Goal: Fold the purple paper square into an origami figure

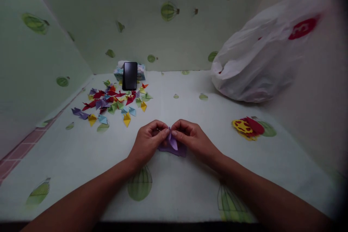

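Observation:
Between my hands, at the middle of the table, is a small folded piece of purple paper, its pointed flap hanging downward. My left hand pinches its upper left side with thumb and forefinger. From the other side, my right hand pinches it close to the top. Beneath both hands a flat purple paper lies on the table, partly hidden by the fingers. Small folded paper birds in red, yellow, green, blue and purple are heaped beyond my left hand.
A black phone leans against a tissue box behind the heap. To the right lie yellow and red cut-out shapes. A large white plastic bag stands at the back right. Patterned walls border the table.

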Demonstrator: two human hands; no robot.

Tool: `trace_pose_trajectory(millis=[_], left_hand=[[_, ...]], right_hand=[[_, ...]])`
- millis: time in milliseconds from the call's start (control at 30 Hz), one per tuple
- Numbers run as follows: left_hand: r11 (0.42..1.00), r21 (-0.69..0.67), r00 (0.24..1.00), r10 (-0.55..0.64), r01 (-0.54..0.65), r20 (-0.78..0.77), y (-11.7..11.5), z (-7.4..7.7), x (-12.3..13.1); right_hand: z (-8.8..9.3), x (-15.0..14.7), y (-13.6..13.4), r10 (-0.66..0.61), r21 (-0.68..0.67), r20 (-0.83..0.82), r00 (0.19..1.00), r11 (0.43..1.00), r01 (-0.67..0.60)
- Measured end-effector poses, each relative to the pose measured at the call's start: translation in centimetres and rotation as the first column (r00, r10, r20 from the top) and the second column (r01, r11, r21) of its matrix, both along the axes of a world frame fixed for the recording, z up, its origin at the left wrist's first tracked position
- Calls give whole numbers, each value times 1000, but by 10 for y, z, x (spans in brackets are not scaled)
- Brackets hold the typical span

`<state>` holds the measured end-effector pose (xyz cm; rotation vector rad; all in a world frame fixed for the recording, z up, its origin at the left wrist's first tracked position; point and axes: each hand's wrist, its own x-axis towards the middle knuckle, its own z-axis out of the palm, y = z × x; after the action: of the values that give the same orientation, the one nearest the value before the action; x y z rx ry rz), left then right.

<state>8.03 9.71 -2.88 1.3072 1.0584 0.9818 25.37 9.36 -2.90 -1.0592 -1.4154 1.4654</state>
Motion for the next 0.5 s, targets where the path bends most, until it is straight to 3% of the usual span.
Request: trace_pose_trajectory(millis=[500], left_hand=[[1000, 25, 1000, -5, 5, -18, -2, -1, 0]], right_hand=[[0, 1, -1, 13, 78, 74, 997, 997, -18]])
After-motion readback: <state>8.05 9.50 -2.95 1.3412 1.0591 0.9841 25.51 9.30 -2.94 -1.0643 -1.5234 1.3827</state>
